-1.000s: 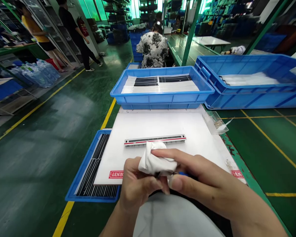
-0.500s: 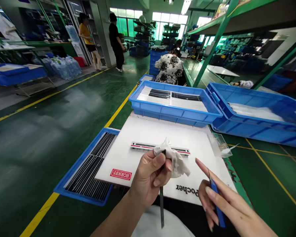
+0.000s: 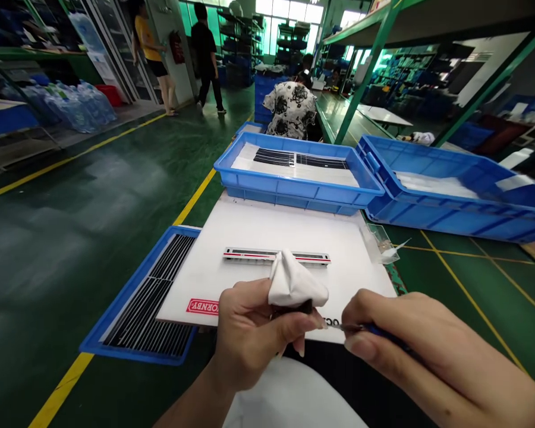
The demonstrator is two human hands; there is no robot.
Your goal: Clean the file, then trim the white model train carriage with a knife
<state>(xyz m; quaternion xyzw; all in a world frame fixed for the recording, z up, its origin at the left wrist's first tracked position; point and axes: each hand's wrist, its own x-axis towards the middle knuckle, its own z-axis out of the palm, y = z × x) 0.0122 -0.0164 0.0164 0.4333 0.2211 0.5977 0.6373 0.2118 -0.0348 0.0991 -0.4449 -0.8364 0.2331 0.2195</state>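
A white cloth (image 3: pixel 294 284) and a dark strip (image 3: pixel 296 308) are pinched in my left hand (image 3: pixel 254 336), above the front part of the white board (image 3: pixel 249 224). From the right, my right hand (image 3: pixel 405 342) grips a thin blue-handled tool (image 3: pixel 390 336), its metal tip pointing left, close to the end of the dark strip. Whether the tip touches the strip I cannot tell. Behind the cloth, a silver model train car (image 3: pixel 249 255) with a red stripe lies on the board, partly covered from view.
A blue tray (image 3: pixel 294 181) with dark strips stands at the board's far edge. Another blue tray (image 3: pixel 91 342) of strips is left of the board. Large blue crates (image 3: pixel 450 211) are at the right. A person in a patterned shirt (image 3: pixel 292 110) sits ahead; two others stand farther left.
My right hand has moved in towards my left hand, its fingers now closed on the tool. The dark strip in my left hand has turned from hanging down. The view has shifted slightly.
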